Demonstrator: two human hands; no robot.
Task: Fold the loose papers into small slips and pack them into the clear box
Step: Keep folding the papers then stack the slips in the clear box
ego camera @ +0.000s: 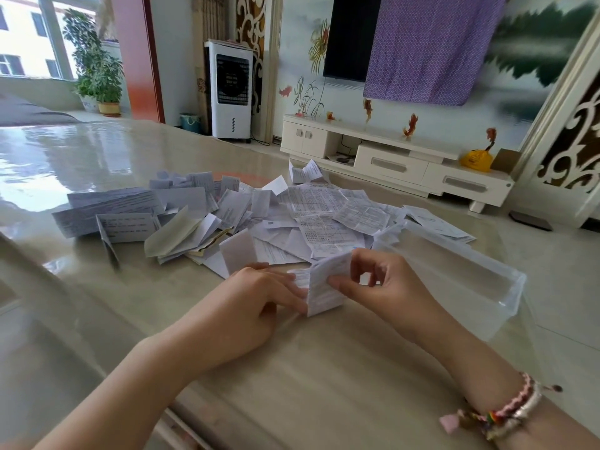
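Both hands are pinching one paper just above the bench, left hand on its left edge, right hand on its right. The box sits just right of the right hand, long axis running near-right to far-left, so that's probably the hand for dropping it in.

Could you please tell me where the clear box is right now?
In the head view, the clear box sits on the table at the right, just beyond the right hand and at the right edge of the paper pile.
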